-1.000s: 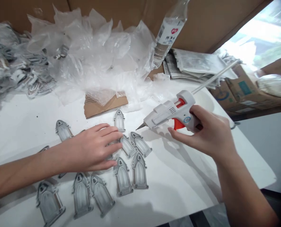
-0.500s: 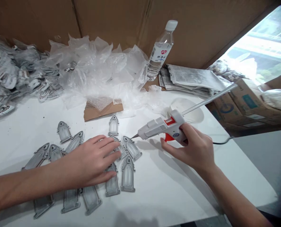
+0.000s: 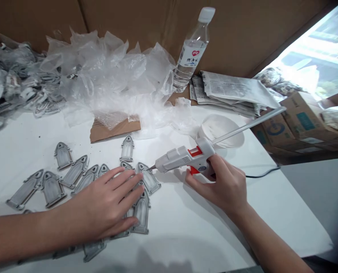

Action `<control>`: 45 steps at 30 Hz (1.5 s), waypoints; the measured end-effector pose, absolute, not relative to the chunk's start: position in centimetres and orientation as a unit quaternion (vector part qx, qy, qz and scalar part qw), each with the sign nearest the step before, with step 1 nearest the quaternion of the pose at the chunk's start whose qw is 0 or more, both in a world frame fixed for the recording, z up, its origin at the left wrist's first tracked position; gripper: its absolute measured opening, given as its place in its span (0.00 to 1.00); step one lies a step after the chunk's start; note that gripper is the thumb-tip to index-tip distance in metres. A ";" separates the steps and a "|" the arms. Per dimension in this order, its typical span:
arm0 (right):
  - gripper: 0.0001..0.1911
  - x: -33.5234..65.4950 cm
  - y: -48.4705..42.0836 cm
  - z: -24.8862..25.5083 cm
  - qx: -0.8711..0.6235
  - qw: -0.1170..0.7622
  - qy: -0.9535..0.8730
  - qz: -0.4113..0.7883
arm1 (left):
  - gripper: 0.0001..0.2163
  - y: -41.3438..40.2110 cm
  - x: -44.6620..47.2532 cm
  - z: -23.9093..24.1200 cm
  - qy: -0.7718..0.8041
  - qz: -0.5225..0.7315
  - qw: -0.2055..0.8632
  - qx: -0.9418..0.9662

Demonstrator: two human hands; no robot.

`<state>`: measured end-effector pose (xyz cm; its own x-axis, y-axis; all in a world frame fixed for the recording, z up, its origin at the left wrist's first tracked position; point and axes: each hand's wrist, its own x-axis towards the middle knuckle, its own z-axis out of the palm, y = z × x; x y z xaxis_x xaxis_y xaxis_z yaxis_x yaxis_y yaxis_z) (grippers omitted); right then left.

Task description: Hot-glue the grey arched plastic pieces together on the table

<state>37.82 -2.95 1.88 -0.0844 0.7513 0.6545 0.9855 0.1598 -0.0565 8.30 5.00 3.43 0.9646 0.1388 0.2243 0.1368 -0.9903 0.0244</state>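
My left hand [image 3: 106,201] lies flat with its fingers apart on several grey arched plaques, and it hides parts of them. One plaque [image 3: 127,148] stands free just above my fingertips, and another [image 3: 142,212] sticks out beneath them. More of these plaques [image 3: 52,188] lie to the left on the white table [image 3: 214,227]. My right hand [image 3: 217,185] grips a white and orange hot glue gun [image 3: 186,159] with a long glue stick [image 3: 248,127] in its back. The gun's metal nozzle [image 3: 151,168] points left, close to a plaque [image 3: 148,179], and appears not to touch it.
Crumpled clear plastic film [image 3: 109,76] lies behind the plaques on a cardboard scrap [image 3: 115,131]. Bagged parts [image 3: 15,79] are heaped at the left. A water bottle [image 3: 190,51], folded papers [image 3: 231,91], a white dish [image 3: 220,131], a black cable [image 3: 262,174] and cardboard boxes [image 3: 299,121] lie beyond.
The whole scene has slid left in view, bringing more plaques in at the left. The glue gun stays in my right hand, and my left hand still rests on the plaques.
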 end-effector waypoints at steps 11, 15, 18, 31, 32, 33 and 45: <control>0.19 37.7 -3.2 1.6 -0.628 0.269 -0.706 -0.184 | 0.22 5.5 8.4 2.8 0.097 0.107 0.003 0.990; 0.21 37.7 -3.1 1.6 -0.622 0.277 -0.707 -0.192 | 0.23 5.7 8.4 3.0 0.099 0.098 0.003 0.990; 0.22 37.8 -3.1 1.7 -0.616 0.287 -0.705 -0.201 | 0.25 5.9 8.4 3.1 0.097 0.082 0.001 0.992; 0.23 37.5 -3.2 1.6 -0.628 0.281 -0.699 -0.195 | 0.25 6.4 8.6 2.6 0.092 0.071 0.033 0.993; 0.23 37.5 -3.2 1.5 -0.628 0.280 -0.700 -0.192 | 0.25 6.4 8.6 2.7 0.091 0.070 0.036 0.993; 0.23 37.5 -3.2 1.5 -0.627 0.280 -0.701 -0.189 | 0.24 6.4 8.6 2.7 0.089 0.068 0.038 0.993; 0.22 37.7 -3.3 1.4 -0.626 0.264 -0.712 -0.177 | 0.25 6.2 8.6 1.9 0.107 0.067 0.053 0.991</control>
<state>37.68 -3.27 1.43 -0.0757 0.7981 0.5978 0.9851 0.1528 -0.0792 8.57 6.20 1.89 0.9679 0.2198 0.1218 0.2057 -0.9714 0.1185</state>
